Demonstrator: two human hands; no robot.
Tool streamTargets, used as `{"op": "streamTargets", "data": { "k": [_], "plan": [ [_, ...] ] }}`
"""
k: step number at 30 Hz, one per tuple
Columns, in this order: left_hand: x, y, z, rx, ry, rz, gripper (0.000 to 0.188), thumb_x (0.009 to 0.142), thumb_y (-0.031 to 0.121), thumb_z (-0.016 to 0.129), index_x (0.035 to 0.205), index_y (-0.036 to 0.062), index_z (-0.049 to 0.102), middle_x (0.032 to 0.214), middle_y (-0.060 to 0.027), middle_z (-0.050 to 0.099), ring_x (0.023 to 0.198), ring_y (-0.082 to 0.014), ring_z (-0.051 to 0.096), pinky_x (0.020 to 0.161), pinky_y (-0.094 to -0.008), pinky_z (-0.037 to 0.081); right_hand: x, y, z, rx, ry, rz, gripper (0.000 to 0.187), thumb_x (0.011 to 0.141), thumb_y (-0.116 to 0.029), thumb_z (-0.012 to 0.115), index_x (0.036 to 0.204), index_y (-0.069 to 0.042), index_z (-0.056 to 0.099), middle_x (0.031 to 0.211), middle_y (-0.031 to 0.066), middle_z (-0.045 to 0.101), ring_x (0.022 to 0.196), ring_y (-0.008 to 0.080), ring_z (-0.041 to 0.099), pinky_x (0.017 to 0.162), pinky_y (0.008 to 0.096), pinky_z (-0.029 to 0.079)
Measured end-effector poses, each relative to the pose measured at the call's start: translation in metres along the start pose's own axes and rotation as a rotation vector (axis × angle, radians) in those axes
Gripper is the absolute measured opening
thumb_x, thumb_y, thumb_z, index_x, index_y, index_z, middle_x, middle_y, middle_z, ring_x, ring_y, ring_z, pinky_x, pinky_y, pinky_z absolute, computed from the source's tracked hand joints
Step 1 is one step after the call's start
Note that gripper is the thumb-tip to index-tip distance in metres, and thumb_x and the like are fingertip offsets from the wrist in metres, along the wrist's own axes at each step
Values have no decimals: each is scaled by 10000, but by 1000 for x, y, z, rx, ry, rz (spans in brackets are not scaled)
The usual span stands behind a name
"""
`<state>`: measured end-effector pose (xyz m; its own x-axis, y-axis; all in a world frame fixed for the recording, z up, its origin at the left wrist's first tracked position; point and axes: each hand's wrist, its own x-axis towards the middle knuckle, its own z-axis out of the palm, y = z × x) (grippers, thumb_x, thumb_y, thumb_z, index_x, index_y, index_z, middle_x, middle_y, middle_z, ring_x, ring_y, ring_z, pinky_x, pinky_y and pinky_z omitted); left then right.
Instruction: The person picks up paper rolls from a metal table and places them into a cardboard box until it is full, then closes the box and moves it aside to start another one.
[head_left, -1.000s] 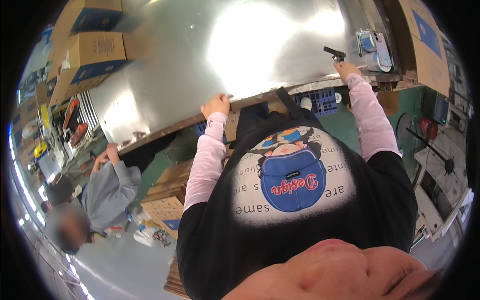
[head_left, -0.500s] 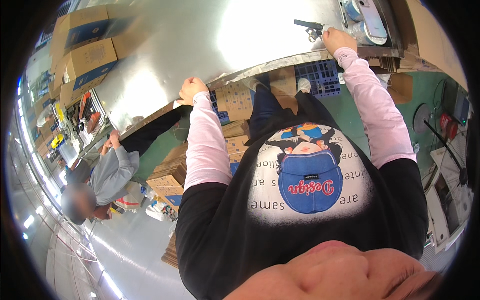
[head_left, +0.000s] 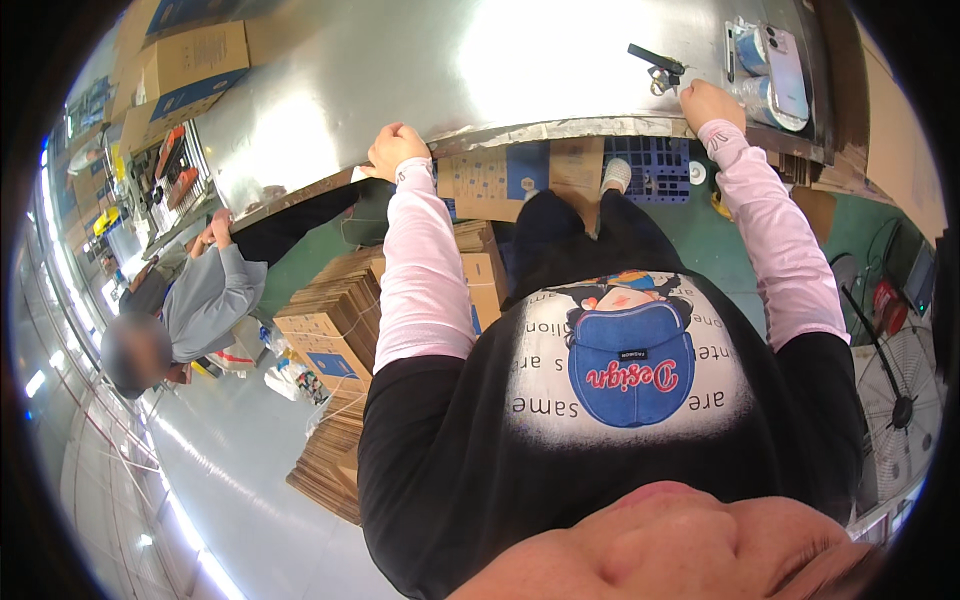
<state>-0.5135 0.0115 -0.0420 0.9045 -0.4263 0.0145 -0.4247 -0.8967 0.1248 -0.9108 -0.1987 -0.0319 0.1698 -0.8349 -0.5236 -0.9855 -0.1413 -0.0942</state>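
Note:
My left hand (head_left: 397, 150) is curled into a loose fist on the near edge of the metal table (head_left: 380, 75). No object shows in it. My right hand (head_left: 712, 103) rests closed on the same edge, further right, with nothing visible between the fingers. Just left of that hand lies a small black-handled item (head_left: 655, 62) with a looped, partly yellowish end; its kind is unclear. To the right of my right hand, a pale phone (head_left: 788, 75) leans on blue-and-white rolls (head_left: 752, 50).
Cardboard boxes with blue bands (head_left: 190, 75) stand at the table's far left. A co-worker in a grey top (head_left: 205, 305) sits or stands left. Bundled flat cartons (head_left: 330, 310) and a blue pallet (head_left: 655, 170) lie below table level. A floor fan (head_left: 900, 405) is at right.
The view has shifted, so the table items and both hands appear further right. My left hand sits a little higher in the picture. Both hands remain closed at the table edge.

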Motion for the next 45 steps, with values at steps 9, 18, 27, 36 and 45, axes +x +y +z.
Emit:
{"op": "streamTargets", "data": {
  "k": [9,18,27,36,45],
  "plan": [
    [2,-9,10,22,18,-1,229,802,241,513,844,202,734,914,-31,712,1029,-246,592,1124,-564,130,-3,-3,-1,-9,27,-3,344,876,-292,396,963,-97,665,990,176,663,919,380,629,821,485,488],
    [3,-9,10,12,19,-4,236,803,249,510,854,201,735,916,-29,713,1033,-245,591,1123,-562,121,-5,-1,3,12,76,-19,343,880,-293,389,963,-98,660,977,175,665,907,381,631,808,486,493],
    [3,-10,7,20,-17,-26,238,803,249,511,870,201,735,955,-34,710,1057,-246,585,1127,-552,132,0,3,10,2,92,-41,343,879,-291,389,963,-94,657,977,174,666,915,377,629,810,478,492],
    [0,-8,7,5,11,-9,227,800,252,517,851,205,733,920,-35,712,1032,-242,593,1125,-548,133,-4,1,5,-15,41,-24,347,883,-288,389,1006,-100,654,1005,171,666,932,373,632,825,469,493],
    [-7,-11,7,-4,-17,-19,222,801,255,521,826,192,732,891,-30,712,977,-248,607,1063,-536,220,-6,-5,-6,-3,40,-21,367,904,-298,412,1042,-65,660,1065,204,653,989,379,624,855,460,488]
  ]
}}
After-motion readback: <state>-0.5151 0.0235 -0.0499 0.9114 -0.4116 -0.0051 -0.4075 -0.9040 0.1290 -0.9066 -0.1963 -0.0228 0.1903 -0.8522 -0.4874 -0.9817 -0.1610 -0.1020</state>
